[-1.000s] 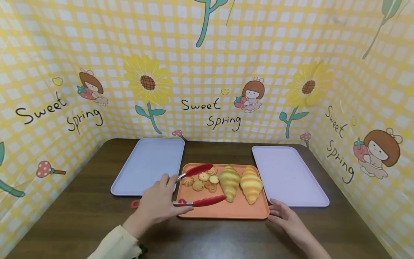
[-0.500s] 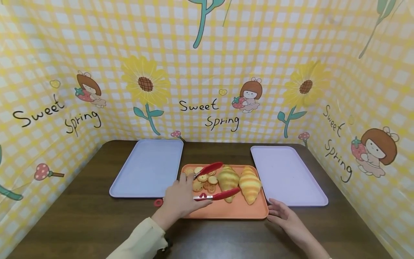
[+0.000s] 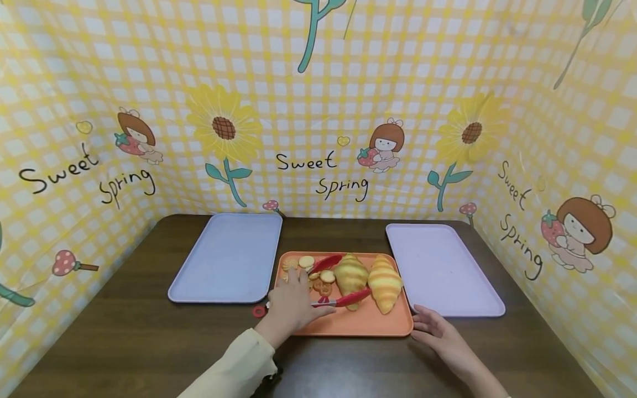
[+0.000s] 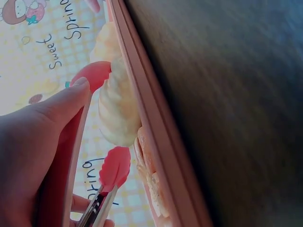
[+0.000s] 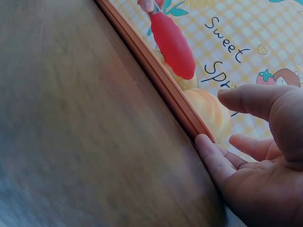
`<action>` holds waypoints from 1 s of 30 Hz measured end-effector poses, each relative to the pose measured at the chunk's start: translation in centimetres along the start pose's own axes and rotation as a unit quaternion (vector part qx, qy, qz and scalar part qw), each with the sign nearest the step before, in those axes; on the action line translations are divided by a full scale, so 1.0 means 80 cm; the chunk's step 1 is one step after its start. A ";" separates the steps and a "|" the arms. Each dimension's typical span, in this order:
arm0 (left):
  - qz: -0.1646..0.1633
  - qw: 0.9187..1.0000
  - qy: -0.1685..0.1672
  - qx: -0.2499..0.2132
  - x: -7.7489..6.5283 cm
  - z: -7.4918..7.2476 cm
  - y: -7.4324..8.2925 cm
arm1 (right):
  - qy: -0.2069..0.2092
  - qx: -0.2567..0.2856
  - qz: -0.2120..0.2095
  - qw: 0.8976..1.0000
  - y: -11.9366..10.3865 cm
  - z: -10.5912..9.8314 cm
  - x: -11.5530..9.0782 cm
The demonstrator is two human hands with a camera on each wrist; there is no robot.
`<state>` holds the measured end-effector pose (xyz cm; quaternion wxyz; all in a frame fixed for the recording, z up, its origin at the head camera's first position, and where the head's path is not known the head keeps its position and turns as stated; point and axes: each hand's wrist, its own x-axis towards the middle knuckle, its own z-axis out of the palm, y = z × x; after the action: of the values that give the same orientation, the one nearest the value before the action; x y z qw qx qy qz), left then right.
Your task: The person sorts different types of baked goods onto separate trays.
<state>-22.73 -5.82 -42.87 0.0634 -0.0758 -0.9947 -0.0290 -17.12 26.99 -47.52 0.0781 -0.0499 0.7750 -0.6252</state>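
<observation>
My left hand (image 3: 290, 305) grips a pair of tongs (image 3: 354, 298) with red scalloped ends, thumb along one arm and fingers along the other. The spread ends stand on either side of the greenish croissant (image 3: 351, 271), which lies on the orange tray (image 3: 368, 327). In the left wrist view the near red end (image 4: 97, 74) and the far one flank that croissant (image 4: 118, 106). A yellow striped croissant (image 3: 385, 284) lies to its right. My right hand (image 3: 444, 338) touches the tray's front right corner with its fingertips, thumb (image 5: 251, 100) held out above the rim.
Several small cookies (image 3: 326, 277) lie on the orange tray's left part, partly hidden by my left hand. A blue tray (image 3: 226, 260) stands at the left and a lilac tray (image 3: 448, 265) at the right of the dark wooden table (image 3: 109, 326). Checked cloth (image 3: 318, 110) walls the table in.
My left hand has moved right with the tongs, from over the cookies to the greenish croissant, and their ends have come lower around it. The right hand stays at the tray's corner.
</observation>
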 end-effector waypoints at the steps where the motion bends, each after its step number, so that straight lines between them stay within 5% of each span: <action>1: 0.000 1.000 -0.002 0.002 0.000 0.001 0.000 | -0.001 0.000 -0.001 1.000 0.000 0.000 0.000; 8: 0.006 1.000 -0.006 0.008 0.001 0.005 0.002 | -0.002 -0.002 0.002 1.000 0.000 -0.001 0.000; 30: 0.054 0.995 0.080 0.007 -0.005 0.004 -0.006 | -0.010 0.006 0.003 1.000 0.002 -0.001 0.000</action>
<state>-22.49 -6.32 -43.29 0.1452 -0.1261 -0.9810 -0.0248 -17.09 27.10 -47.68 0.0880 -0.0532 0.7704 -0.6292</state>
